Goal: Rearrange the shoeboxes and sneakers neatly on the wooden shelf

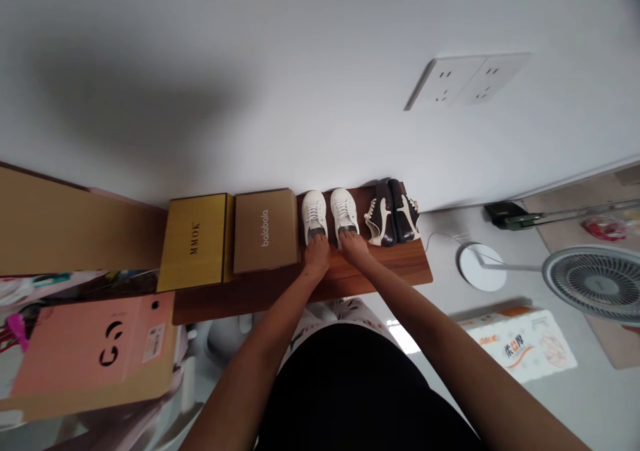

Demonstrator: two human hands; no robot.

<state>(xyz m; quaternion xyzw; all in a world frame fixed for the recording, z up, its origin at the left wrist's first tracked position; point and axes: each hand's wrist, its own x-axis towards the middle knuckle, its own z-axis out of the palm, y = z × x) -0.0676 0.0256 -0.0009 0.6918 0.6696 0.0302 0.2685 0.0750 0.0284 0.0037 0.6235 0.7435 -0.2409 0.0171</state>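
Note:
Two white sneakers stand side by side on a brown wooden shelf top, toes toward the wall. My left hand [317,252] grips the heel of the left white sneaker [315,209], and my right hand [353,245] grips the heel of the right white sneaker [344,207]. Fingers of both hands reach into the shoe openings, so the fingertips are hidden. To the right, a pair of dark sneakers with cream trim [395,214] rests on the same wooden top [400,265]. A brown balobala box [266,231] sits left of the white sneakers.
A yellow MMOK box [193,243] is beside the brown box. Lower left lies a pink box [95,347]. On the right are a fan [597,284], its white base [483,267] and a white tissue package [525,345] on the floor. Sockets [465,81] are on the wall.

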